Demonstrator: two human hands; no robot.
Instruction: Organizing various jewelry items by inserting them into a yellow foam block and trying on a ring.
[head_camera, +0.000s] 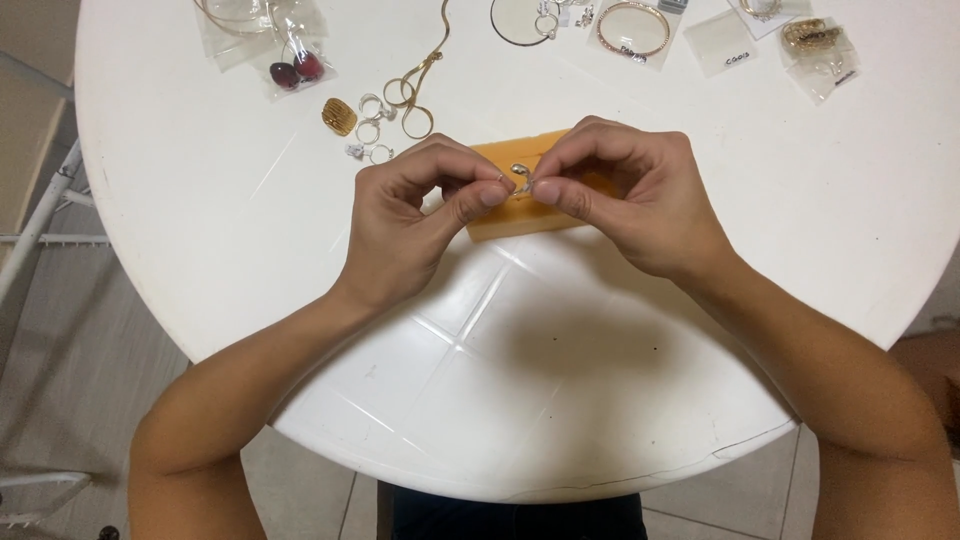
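Head view: both hands meet over an orange cloth (500, 222) on the round white table (200, 250). Left hand (405, 215) and right hand (640, 205) each pinch a small silver ring (521, 176) between thumb and fingertips, just above the cloth. Loose rings (370, 128), a gold chain (420, 80) and bagged jewellery (630, 30) lie farther up the table. Risk, as judged: the piece is tiny and the grips fine; a slip could send it off the cloth, rolling toward the table edge.
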